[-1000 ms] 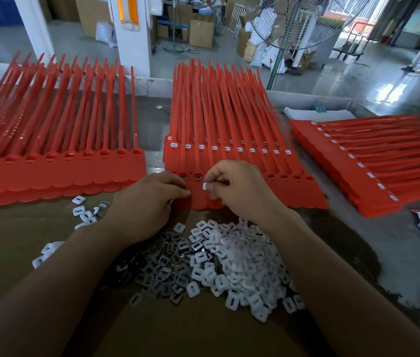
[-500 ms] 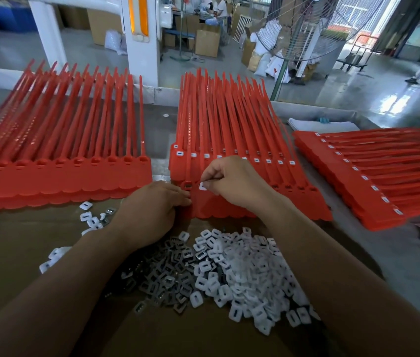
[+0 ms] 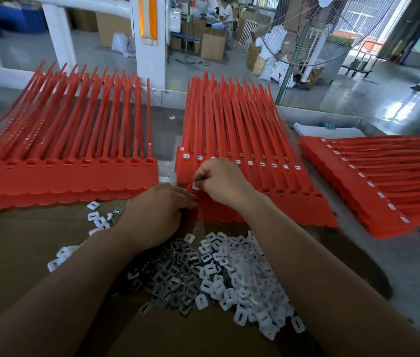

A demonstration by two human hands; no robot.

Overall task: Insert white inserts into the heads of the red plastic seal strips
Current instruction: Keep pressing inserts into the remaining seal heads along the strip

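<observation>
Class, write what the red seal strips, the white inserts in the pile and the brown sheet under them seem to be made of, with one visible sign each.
The red seal strips: moulded plastic, uniform colour, slight sheen, thin tails bending. The white inserts: likely plastic, milky, identical moulded shapes. The brown sheet: probably cardboard, matt.

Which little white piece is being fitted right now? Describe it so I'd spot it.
Find the middle stack of red seal strips, straight ahead. At its near left corner the right hand pinches one white insert. Unlike those in the loose pile or seated in heads, it alone is held in fingers.
</observation>
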